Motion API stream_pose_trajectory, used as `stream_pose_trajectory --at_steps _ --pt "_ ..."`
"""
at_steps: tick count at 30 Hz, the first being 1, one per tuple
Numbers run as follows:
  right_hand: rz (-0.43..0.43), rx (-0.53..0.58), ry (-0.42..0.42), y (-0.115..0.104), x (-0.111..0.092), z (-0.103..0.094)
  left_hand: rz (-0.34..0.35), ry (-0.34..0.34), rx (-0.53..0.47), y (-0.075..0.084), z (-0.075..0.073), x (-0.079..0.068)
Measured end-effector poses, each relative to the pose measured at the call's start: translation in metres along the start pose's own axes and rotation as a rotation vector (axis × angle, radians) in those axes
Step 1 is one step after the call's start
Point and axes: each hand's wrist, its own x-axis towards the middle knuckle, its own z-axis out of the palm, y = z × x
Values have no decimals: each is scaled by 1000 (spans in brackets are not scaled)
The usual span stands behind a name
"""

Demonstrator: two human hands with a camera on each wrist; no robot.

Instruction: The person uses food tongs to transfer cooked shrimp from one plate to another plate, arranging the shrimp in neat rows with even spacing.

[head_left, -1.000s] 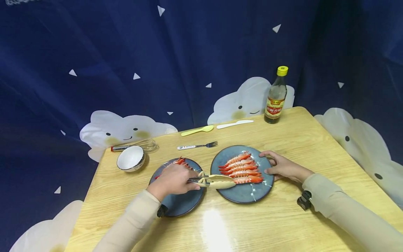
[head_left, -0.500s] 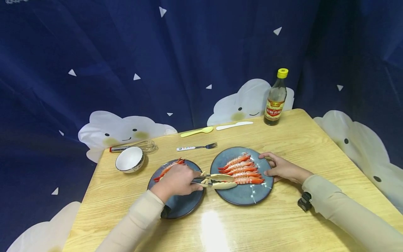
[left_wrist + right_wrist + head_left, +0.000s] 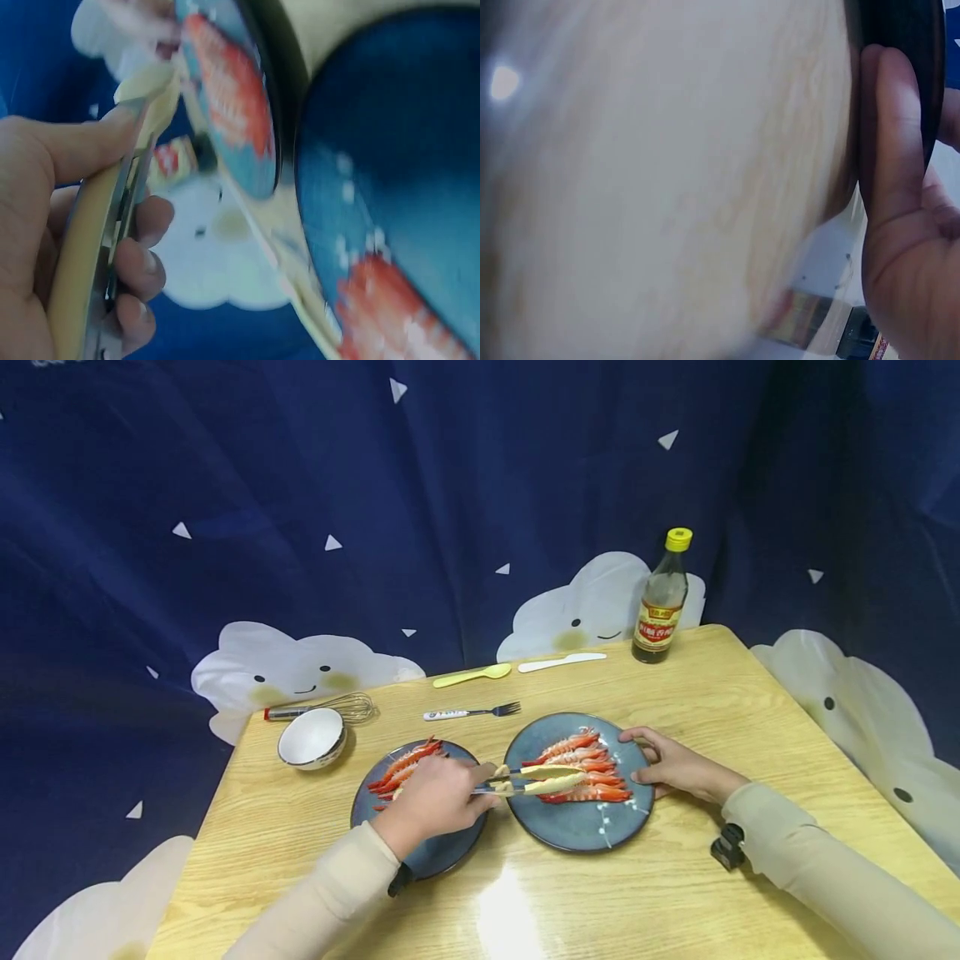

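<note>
My left hand (image 3: 438, 795) holds tongs (image 3: 553, 783) with cream tips and metal-edged arms, gripped along the handle in the left wrist view. The tongs' tips overlap the red-and-white prawns (image 3: 573, 745) lying in a row on the right blue plate (image 3: 570, 833). At that plate's right rim, my right hand (image 3: 681, 766) grips the edge, thumb and fingers on it. Under my left hand and forearm is the left blue plate (image 3: 457, 850), partly hidden, with several more prawns (image 3: 405, 768) on its upper left.
A white bowl (image 3: 311, 737) and a whisk (image 3: 352, 706) sit at the back left. Behind the plates lie a fork (image 3: 472, 712), a yellow spoon (image 3: 472, 675) and a white knife (image 3: 562, 662). A yellow-capped sauce bottle (image 3: 660, 602) stands by the table's back edge.
My left hand and the tongs have moved right, so the tips now reach further over the prawns. More prawns show on the left plate. The right hand keeps its hold on the rim.
</note>
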Motion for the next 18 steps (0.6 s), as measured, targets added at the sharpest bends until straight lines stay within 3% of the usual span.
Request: stream_pose_trajectory --at_steps 9,18 --pt "-4 13 -12 6 2 -1 76 -34 -24 33 26 15" --pt "-18 -11 -21 5 5 -6 67 -33 -33 40 34 23"
